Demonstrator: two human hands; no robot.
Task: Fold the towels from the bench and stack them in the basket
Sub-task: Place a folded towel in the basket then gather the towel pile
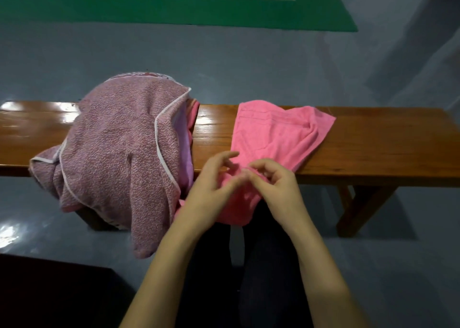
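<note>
A pink towel [278, 133] lies crumpled across the wooden bench [373, 143], its near end hanging over the front edge. My left hand [211, 188] and my right hand [273, 185] meet at that hanging edge. The right hand's thumb and forefinger pinch the pink cloth. The left hand's fingers are spread loosely beside it, and whether they hold the cloth is unclear. A larger mottled purple towel [119, 148] with white piping is heaped on the bench to the left and drapes toward the floor. No basket is in view.
The bench runs across the frame on a glossy grey floor [249, 61]. A green court mat [174, 6] lies beyond it. A dark shape [49, 292] fills the bottom left corner. My dark-clothed legs are below the hands.
</note>
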